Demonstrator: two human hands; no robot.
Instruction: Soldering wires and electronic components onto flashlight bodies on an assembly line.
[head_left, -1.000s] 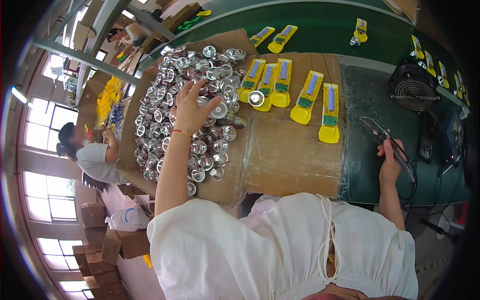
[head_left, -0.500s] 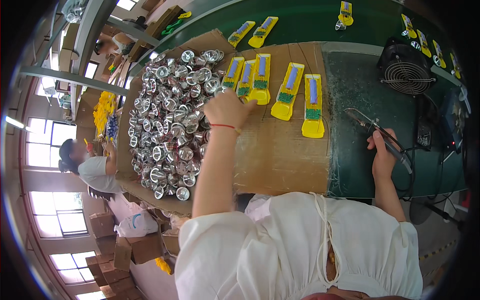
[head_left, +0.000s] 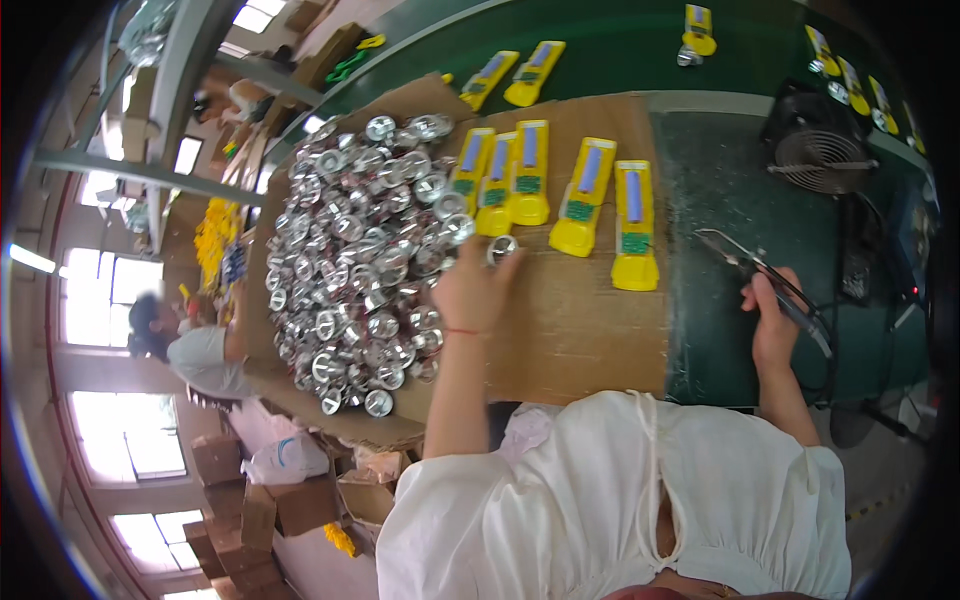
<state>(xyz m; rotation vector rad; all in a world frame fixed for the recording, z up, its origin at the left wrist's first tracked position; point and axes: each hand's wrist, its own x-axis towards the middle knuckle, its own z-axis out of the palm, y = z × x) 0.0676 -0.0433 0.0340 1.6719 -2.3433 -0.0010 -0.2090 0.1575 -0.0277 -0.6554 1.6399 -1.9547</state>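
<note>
A small silver reflector cup (head_left: pixel 502 250) sits at the thumb and fingertips of my left hand (head_left: pixel 470 290), which is closed on it, over the cardboard beside the pile. Silver reflector cups (head_left: pixel 350 230) lie heaped to the left, with reddish bits among them. My right hand (head_left: pixel 774 322) grips a soldering iron (head_left: pixel 790 305) whose thin metal end points up and left over the green mat. Several yellow housings (head_left: pixel 578 240) with a purple cylinder and a green circuit board lie in a row ahead of my left hand.
The pile rests in a cardboard tray (head_left: pixel 400 405). A black fan (head_left: pixel 820 150) with a wire grille stands at the far right. More yellow housings (head_left: pixel 535 75) lie on the green surface (head_left: pixel 600 60) beyond the cardboard. Another person (head_left: pixel 205 350) works at the left.
My left hand has come back from the far edge of the pile toward me, and a reflector cup now shows at its thumb. My right hand keeps the iron in nearly the same place.
</note>
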